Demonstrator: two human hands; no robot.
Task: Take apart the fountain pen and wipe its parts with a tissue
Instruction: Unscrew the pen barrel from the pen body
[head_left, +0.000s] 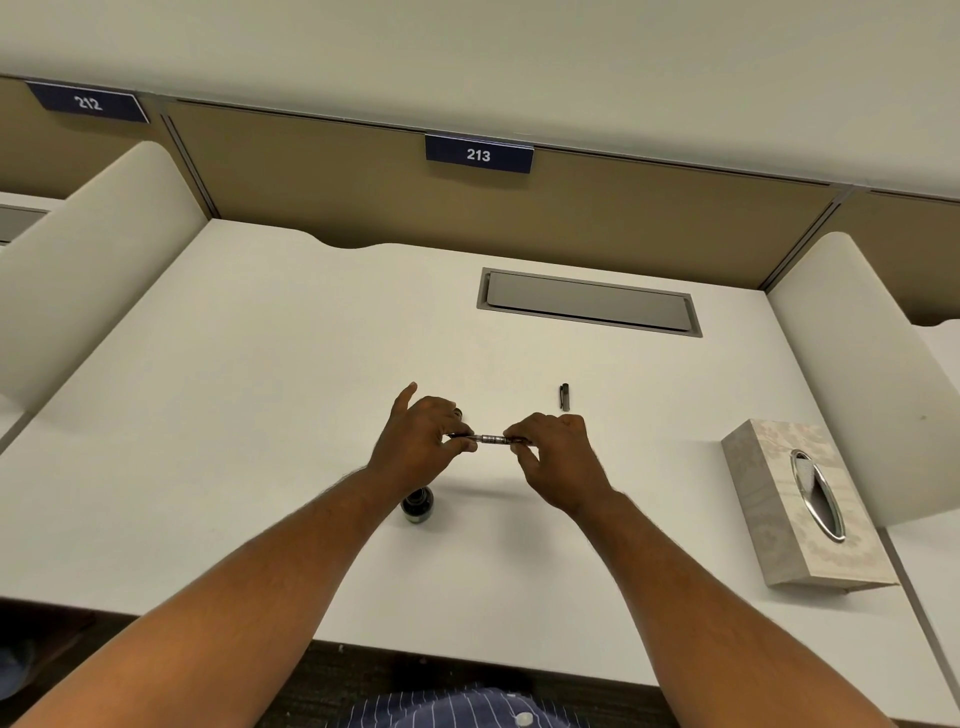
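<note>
I hold the fountain pen (491, 440) level above the middle of the white desk (260, 415), one end in each hand. My left hand (421, 444) pinches its left end and my right hand (556, 457) pinches its right end; a silvery ribbed middle section shows between them. The dark pen cap (564, 397) lies by itself on the desk just beyond my right hand. A pale tissue box (779, 519) with an oval metal-rimmed slot stands at the right.
A small dark ink bottle (417, 506) stands under my left wrist. A grey cable flap (587, 302) is set into the desk at the back right. White side dividers rise on both sides, and a tan back panel carries a "213" label.
</note>
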